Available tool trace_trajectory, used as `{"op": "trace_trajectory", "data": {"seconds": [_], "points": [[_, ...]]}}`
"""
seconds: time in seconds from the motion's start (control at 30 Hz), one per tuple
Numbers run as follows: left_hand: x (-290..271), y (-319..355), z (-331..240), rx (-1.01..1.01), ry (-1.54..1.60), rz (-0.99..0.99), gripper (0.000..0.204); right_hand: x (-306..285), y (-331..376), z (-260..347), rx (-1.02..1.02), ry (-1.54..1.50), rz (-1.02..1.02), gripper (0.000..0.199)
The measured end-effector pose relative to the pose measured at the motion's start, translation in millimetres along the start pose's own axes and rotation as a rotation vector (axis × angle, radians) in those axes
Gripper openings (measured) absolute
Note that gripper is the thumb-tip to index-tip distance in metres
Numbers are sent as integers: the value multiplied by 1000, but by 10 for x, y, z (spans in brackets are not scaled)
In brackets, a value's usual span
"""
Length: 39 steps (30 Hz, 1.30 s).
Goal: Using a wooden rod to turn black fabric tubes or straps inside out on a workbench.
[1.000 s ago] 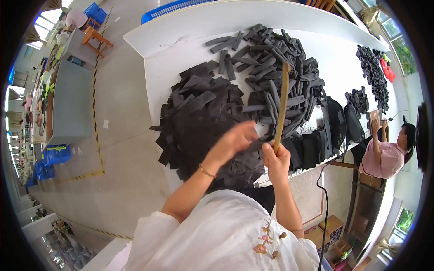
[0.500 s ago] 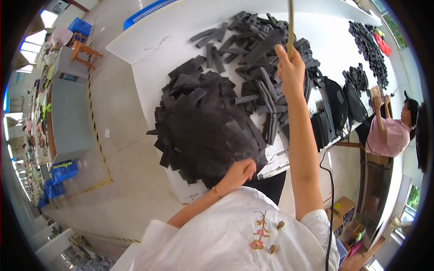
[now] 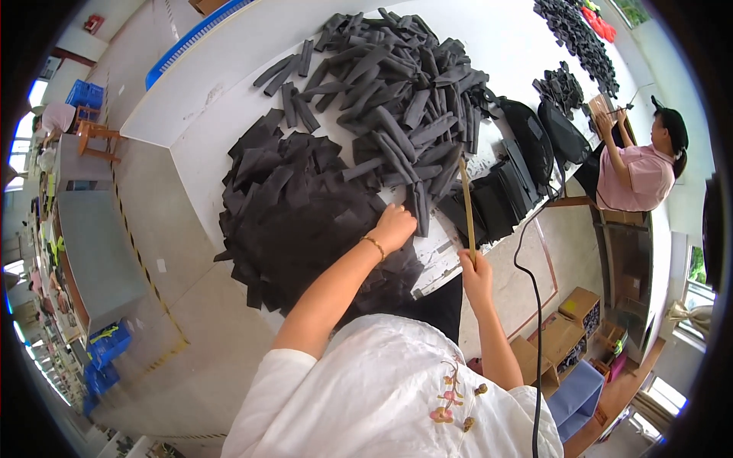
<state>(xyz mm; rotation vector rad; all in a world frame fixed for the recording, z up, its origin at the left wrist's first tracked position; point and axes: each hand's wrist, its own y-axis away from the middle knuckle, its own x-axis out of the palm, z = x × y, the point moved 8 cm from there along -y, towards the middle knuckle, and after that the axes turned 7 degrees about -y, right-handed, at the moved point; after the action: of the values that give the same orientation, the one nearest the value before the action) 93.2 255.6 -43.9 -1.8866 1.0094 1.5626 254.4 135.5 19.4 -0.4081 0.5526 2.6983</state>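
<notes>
My right hand (image 3: 476, 278) is closed round the lower end of a thin yellowish stick (image 3: 468, 206), just off the table's front edge. The stick points away from me, its far tip by the dark rolled fabric tubes (image 3: 405, 99). My left hand (image 3: 395, 227) is over the right side of a heap of flat black fabric pieces (image 3: 305, 206), its fingers curled together. What those fingers hold, if anything, is hidden. Several of the tubes reach down close to my left hand, forming a loose pile behind the flat pieces.
Stacked black pads (image 3: 496, 202) and black bags (image 3: 527, 137) lie right of the tubes on the white table (image 3: 206, 145). A black cable (image 3: 527, 263) hangs along my right side. A person in pink (image 3: 637, 168) works farther right. Cardboard boxes (image 3: 561, 340) stand below.
My right hand has come down toward me with the stick, from over the tube pile to the table's front edge. My left hand has moved forward over the flat pieces. The whole view has shifted.
</notes>
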Motion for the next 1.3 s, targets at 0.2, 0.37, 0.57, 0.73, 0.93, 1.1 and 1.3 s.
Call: {"op": "trace_trajectory", "data": {"seconds": [0.2, 0.37, 0.57, 0.73, 0.93, 1.1, 1.3], "points": [[49, 74, -9, -5, -32, 38, 12, -83, 305, -97, 63, 100, 124, 15], [-73, 62, -233, 218, -164, 80, 15, -108, 383, -46, 51, 103, 146, 14], [-881, 157, 0, 175, 226, -206, 5, -141, 514, -1, 102, 70, 188, 14], [-1677, 469, 308, 106, 371, -297, 10, -239, 587, 347, 100, 6, 246, 18], [-2236, 876, 395, 48, 25, -436, 7, -236, 581, 777, -86, 122, 363, 19], [-2247, 1038, 435, 1, -54, -423, 4, -96, 620, 1051, -190, 211, 417, 18], [-2260, 1123, 412, -21, -76, -441, 3, -10, 667, 1117, -188, 345, 439, 18]]}}
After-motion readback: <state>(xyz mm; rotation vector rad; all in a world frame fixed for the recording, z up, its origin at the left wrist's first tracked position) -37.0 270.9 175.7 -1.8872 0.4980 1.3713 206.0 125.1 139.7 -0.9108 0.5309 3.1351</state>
